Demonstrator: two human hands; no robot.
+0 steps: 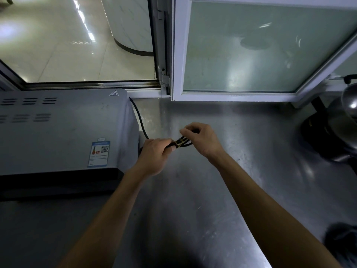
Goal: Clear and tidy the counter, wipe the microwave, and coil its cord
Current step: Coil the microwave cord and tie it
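A grey microwave point(58, 130) stands on the left of the steel counter point(222, 180). Its black cord point(139, 120) runs from the back corner down the right side and ends in a folded bundle point(182, 142) held above the counter. A thin yellowish tie point(179, 144) wraps the bundle's middle. My left hand point(154, 154) grips the bundle's left end. My right hand point(202, 139) pinches the right end, fingers curled over the loops. The plug is hidden.
A frosted window pane point(260, 49) in a white frame stands open over the counter's back. A shiny metal kettle on a dark base point(336, 130) sits at the right edge. A dark object point(342, 246) lies at the lower right.
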